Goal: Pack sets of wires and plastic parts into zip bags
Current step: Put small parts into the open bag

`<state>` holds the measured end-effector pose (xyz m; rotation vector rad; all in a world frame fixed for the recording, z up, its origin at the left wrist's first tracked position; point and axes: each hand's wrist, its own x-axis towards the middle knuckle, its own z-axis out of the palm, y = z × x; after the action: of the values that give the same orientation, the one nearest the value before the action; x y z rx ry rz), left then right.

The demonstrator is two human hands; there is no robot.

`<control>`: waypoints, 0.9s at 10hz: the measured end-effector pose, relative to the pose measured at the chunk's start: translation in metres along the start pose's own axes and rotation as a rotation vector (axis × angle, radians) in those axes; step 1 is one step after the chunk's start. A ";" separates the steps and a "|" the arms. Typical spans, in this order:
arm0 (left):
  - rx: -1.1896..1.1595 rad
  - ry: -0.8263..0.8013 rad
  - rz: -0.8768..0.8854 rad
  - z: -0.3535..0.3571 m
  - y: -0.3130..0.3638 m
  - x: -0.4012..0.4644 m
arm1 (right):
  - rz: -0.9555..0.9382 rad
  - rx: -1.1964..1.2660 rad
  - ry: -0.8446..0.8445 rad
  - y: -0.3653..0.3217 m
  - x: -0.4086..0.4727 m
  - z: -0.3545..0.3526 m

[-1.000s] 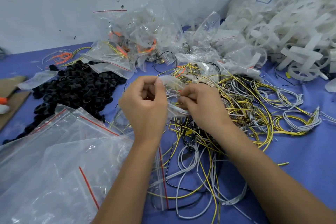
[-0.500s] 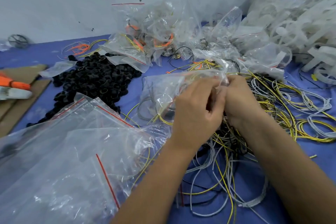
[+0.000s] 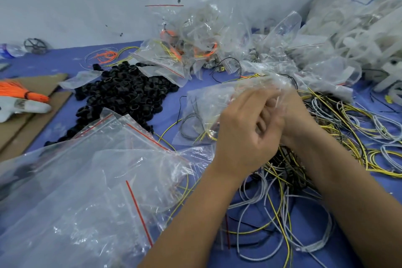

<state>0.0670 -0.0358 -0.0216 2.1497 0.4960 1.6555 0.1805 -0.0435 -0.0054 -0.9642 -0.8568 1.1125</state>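
My left hand (image 3: 243, 132) and my right hand (image 3: 298, 117) meet at the middle of the view, both pinching the upper right edge of a clear zip bag (image 3: 208, 102). The bag hangs to the left of my hands and holds coiled grey and yellow wires. A tangle of loose yellow, white and black wires (image 3: 339, 128) lies under and right of my hands. Black plastic rings (image 3: 124, 95) form a heap at left. White plastic parts (image 3: 369, 35) pile up at the far right.
A stack of empty zip bags (image 3: 87, 180) with red strips covers the near left. Filled bags (image 3: 191, 48) are heaped against the wall. Cardboard (image 3: 28, 115), an orange wire bundle (image 3: 24, 93) and a white glove (image 3: 19, 106) lie at the far left.
The view swung left. The bag, bunched between my hands a second ago, now hangs spread out to the left, and my hands have closed together on its top edge.
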 end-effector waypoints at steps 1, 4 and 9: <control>0.026 0.140 -0.171 -0.016 -0.009 0.010 | 0.084 -0.194 -0.141 -0.002 -0.001 -0.009; 0.422 0.071 -1.029 -0.062 -0.076 0.016 | 0.119 -0.653 -0.147 0.000 0.011 0.005; 0.703 -0.284 -0.493 -0.055 -0.073 0.016 | 0.224 -1.426 -0.176 -0.013 0.021 0.022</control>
<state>0.0141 0.0396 -0.0318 2.3732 1.5441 0.9586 0.1694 -0.0211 0.0160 -2.1649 -1.7757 0.6440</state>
